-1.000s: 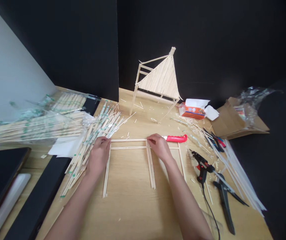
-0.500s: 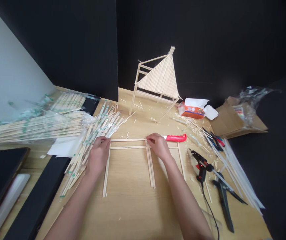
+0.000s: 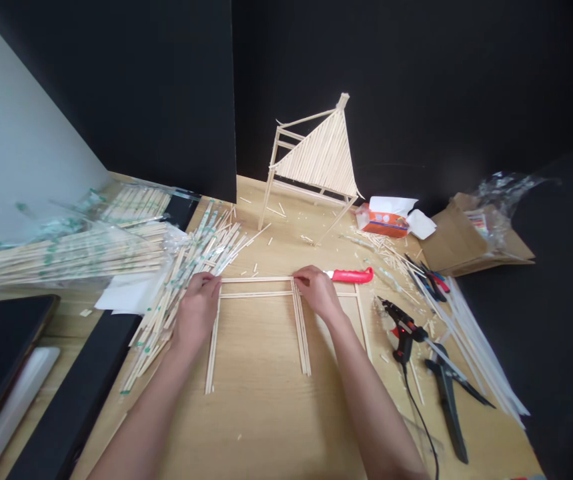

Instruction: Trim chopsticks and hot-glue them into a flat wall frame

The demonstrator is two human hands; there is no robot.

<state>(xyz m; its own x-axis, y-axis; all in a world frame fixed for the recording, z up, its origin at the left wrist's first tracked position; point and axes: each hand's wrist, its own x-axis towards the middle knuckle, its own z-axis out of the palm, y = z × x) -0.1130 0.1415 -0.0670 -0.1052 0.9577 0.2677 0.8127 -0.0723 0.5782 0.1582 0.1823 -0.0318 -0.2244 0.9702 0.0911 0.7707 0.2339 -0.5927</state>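
Note:
A wooden stick frame (image 3: 256, 295) lies flat on the table, with legs running down toward me at the left, middle and right. Along its far side runs a thin wooden stick (image 3: 256, 280). My left hand (image 3: 197, 310) pinches the stick's left end at the frame's corner. At the other end, my right hand (image 3: 317, 293) has its fingers closed on the stick above the middle legs (image 3: 302, 340). The fingertips partly cover both ends. Just beyond my right hand lies a red-handled knife (image 3: 353, 275), its blade mostly hidden.
A stick structure with a triangular slatted panel (image 3: 319, 157) stands at the back. Loose sticks (image 3: 176, 300) heap on the left near bagged bundles (image 3: 81, 253). To the right are a glue gun (image 3: 403, 327), black cutters (image 3: 449, 400), glue sticks (image 3: 481, 347) and a tissue pack (image 3: 386, 219).

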